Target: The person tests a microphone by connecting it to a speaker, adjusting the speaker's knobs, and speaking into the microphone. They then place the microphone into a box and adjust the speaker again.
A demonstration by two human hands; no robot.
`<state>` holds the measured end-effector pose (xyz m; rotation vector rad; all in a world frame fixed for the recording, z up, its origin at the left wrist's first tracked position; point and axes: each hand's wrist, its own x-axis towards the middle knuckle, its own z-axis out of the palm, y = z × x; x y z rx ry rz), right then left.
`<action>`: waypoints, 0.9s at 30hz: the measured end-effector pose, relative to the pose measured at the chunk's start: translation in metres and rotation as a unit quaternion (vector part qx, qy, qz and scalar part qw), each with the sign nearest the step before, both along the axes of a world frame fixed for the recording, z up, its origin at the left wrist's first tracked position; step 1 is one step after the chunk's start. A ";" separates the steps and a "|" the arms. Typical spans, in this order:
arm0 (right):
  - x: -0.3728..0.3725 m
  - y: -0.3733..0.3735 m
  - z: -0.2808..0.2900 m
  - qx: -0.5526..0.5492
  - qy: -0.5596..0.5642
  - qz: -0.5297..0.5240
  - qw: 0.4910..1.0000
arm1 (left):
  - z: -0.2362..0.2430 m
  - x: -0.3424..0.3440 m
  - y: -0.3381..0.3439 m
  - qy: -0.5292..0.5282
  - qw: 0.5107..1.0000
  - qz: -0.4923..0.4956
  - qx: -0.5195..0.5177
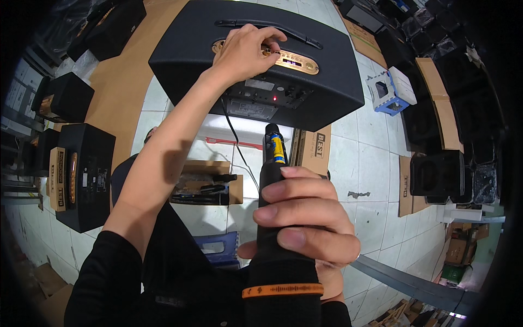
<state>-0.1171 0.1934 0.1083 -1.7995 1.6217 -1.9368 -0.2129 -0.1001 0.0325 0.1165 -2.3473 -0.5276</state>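
Head view: the right hand [310, 212] is wrapped around a black handheld microphone [272, 188], its fingers lying across the barrel and the microphone rising lengthwise through the grip, with its narrow end pointing away from the person. Just beyond the fingertips, the barrel is open and a yellow-and-blue battery [278, 148] shows inside; nearer the person, below the fingers, an orange band [282, 290] circles the body. Past that band the microphone runs to the lower edge and melts into dark clothing, so its near end is hard to make out, and much of the right palm is hidden behind it. Farther off, the left hand [245, 52] reaches over a large black speaker [332, 71], directly above its gold control panel [298, 64]. Its thumb and forefinger curl together at the panel, but I cannot tell whether they pinch a knob. The hand covers the panel's middle, leaving both ends visible, and the small lit display is too tiny to read. The carry handle [297, 36] lies just beyond that hand; a red light [274, 98] glows on the speaker's near side, below it. A black cable [233, 128] is partly hidden behind the left forearm.
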 end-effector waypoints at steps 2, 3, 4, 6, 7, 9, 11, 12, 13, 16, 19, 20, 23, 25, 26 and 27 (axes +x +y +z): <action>0.000 0.000 0.000 0.002 0.001 -0.001 1.000 | 0.000 0.000 0.000 0.002 1.000 0.000 -0.002; 0.000 0.000 0.000 0.003 0.004 -0.001 1.000 | -0.001 0.000 0.000 0.003 1.000 0.000 -0.001; -0.001 -0.001 0.000 0.001 0.009 -0.001 1.000 | -0.001 0.001 -0.001 0.004 1.000 0.000 0.000; 0.000 -0.001 0.000 0.004 0.003 -0.004 1.000 | -0.001 0.000 -0.001 0.005 1.000 0.007 -0.012; 0.002 0.000 0.002 0.010 -0.008 -0.007 1.000 | 0.000 0.000 -0.001 0.006 1.000 0.010 -0.017; 0.005 0.002 0.005 0.020 -0.024 -0.012 0.999 | -0.002 0.001 0.001 0.002 1.000 0.010 -0.004; 0.005 0.003 0.006 0.027 -0.031 -0.013 0.999 | -0.003 0.000 0.000 0.004 1.000 0.010 -0.005; 0.005 0.004 0.007 0.030 -0.032 -0.014 0.999 | -0.003 -0.001 0.000 0.008 1.000 0.008 -0.010; 0.006 0.004 0.008 0.029 -0.030 -0.014 0.999 | -0.002 -0.002 0.000 0.013 1.000 0.006 -0.015; 0.007 0.003 0.010 0.034 -0.027 -0.014 0.999 | -0.002 0.001 -0.002 0.005 1.000 0.005 -0.008; 0.005 0.002 0.005 0.018 -0.009 -0.007 1.000 | 0.000 0.006 -0.003 0.062 0.996 0.008 -0.068; 0.005 0.002 0.005 0.015 -0.012 -0.010 1.000 | 0.003 0.009 -0.009 0.053 0.998 0.003 -0.038; 0.010 0.007 0.008 0.022 -0.037 -0.028 0.999 | 0.025 0.030 -0.042 0.018 1.000 -0.005 0.000; 0.009 0.009 0.009 0.028 -0.040 -0.030 0.998 | 0.040 0.052 -0.062 -0.105 0.994 0.023 0.028; 0.009 0.010 0.010 0.028 -0.039 -0.031 0.998 | 0.038 0.056 -0.071 -0.102 0.993 0.017 0.057; 0.009 0.010 0.010 0.028 -0.038 -0.030 0.998 | 0.032 0.060 -0.076 -0.101 0.991 0.013 0.087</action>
